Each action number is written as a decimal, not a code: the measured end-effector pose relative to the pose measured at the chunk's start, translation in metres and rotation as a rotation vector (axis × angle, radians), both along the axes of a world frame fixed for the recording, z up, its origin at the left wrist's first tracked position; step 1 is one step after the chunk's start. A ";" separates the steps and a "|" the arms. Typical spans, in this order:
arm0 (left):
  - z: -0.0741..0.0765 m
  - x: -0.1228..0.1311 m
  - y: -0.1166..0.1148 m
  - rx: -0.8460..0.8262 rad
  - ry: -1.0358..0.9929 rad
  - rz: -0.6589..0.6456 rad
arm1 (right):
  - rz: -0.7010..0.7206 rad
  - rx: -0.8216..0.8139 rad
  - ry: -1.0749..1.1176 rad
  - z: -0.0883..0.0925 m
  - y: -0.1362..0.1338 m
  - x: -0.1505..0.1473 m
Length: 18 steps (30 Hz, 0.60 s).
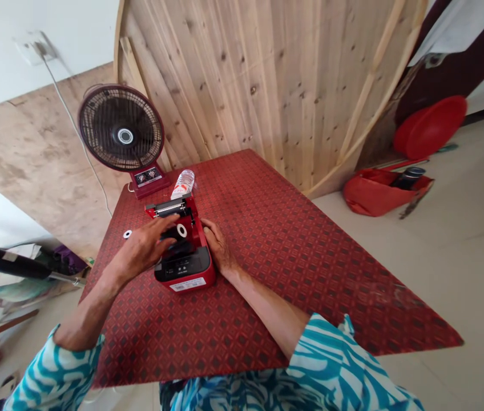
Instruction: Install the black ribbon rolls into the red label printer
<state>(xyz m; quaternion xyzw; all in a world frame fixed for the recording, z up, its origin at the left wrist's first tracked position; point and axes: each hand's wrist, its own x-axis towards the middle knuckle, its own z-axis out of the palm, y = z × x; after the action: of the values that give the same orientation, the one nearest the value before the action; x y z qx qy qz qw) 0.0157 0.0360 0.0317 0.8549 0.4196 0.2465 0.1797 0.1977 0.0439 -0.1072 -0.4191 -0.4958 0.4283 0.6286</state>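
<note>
Lengthwise, the red label printer (184, 274) points away, lid farthest.

Left hand (141, 249) hides the open compartment (191, 224) of a red label printer (184, 267); print on its front sticker (188, 284) too small to read.

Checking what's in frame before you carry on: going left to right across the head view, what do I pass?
Black rod, small white ring, plastic bottle, right hand, red bag
</note>
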 end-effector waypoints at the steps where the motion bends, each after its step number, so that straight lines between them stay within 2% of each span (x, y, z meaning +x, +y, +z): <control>1: 0.006 -0.008 -0.004 0.007 -0.059 0.046 | 0.004 -0.008 0.000 0.000 0.000 0.000; 3: 0.016 -0.026 -0.005 0.013 -0.189 0.172 | -0.001 -0.016 0.000 0.000 -0.001 0.000; 5: 0.020 -0.045 0.002 -0.004 -0.337 0.302 | -0.011 -0.017 0.001 -0.002 0.000 0.000; 7: 0.017 -0.061 0.017 -0.034 -0.475 0.395 | -0.018 -0.020 0.001 -0.003 0.000 0.000; 9: 0.006 -0.072 0.036 -0.069 -0.539 0.452 | -0.018 -0.024 0.001 -0.005 0.001 0.001; 14: -0.032 -0.081 0.081 -0.185 -0.323 0.489 | -0.009 -0.021 -0.006 -0.006 0.002 0.000; 18: -0.053 -0.082 0.100 -0.210 -0.076 0.506 | -0.028 -0.010 -0.004 -0.006 0.003 0.000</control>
<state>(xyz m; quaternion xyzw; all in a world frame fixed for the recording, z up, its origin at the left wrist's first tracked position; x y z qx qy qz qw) -0.0659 0.1363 -0.0213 0.6898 0.6360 0.2704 0.2158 0.1974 0.0469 -0.1127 -0.4302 -0.4890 0.4212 0.6311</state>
